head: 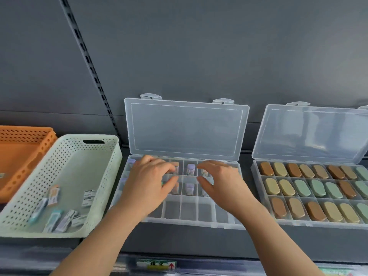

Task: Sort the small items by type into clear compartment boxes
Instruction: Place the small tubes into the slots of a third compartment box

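Nearest, at six o'clock, the grey shelf edge [189, 244] carries a blurred printed label strip [156, 264]. Two bare forearms rise from the lower corners toward the middle. The left hand [147, 188] hovers over the left part of the clear compartment box [191, 216], fingers curled and parted from the thumb, its grip loosely spread; whether it touches anything beneath cannot be told. The right hand [221, 186], at about one o'clock from the left, has its grip spread likewise, thumb and forefinger apart over the middle cells and pinching nothing visible. The box is translucent plastic split by thin walls into rectangular cells; the near row looks bare, while the two farther rows hold small items [190, 169], one with a pale lilac top. At nine o'clock sits a pale green perforated plastic basket [111, 176], round-cornered, with several small flat packets [53, 193] lying loose on its floor. Beyond it, at ten o'clock, is an orange perforated tray [39, 144]. At three o'clock a second clear box [258, 198] has smooth oval pieces [316, 188] in brown, tan and sage in its cells. Both hinged lids [185, 128] stand open against the dark grey back panel [199, 46], where a slotted upright [89, 62] runs diagonally.
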